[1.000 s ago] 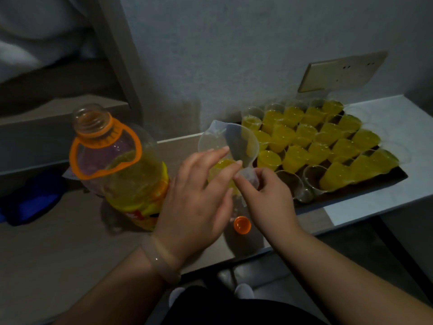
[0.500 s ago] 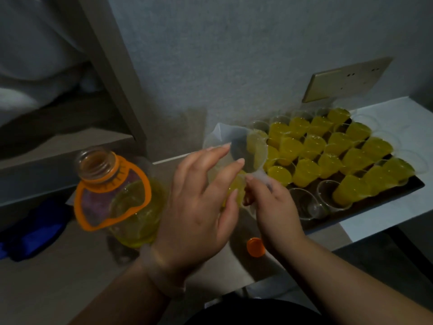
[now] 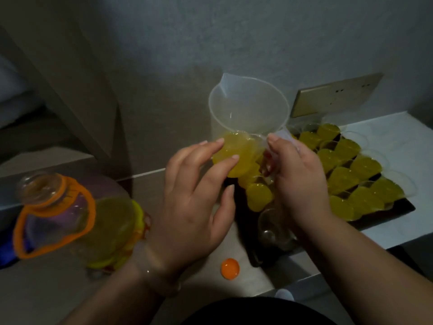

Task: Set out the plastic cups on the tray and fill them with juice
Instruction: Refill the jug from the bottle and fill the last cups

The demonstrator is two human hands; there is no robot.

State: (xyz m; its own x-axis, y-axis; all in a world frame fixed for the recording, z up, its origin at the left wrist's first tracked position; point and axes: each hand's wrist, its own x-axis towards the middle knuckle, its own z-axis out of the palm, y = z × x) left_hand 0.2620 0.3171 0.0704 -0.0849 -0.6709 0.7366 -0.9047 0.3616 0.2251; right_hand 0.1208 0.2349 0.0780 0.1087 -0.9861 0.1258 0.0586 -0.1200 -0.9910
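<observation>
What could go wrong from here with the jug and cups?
The jug, gripped by the right hand and touched by the left hand, hangs close to tightly packed full cups; a slip could splash them.
The uncapped bottle stands beside the left arm; a bump might tip it.

readable text: none anywhere in view
juice bottle (image 3: 77, 219) wrapper: yellow and red print, blurred, illegible
wall plate (image 3: 335, 95): small dark marks only, too small to tell as letters
</observation>
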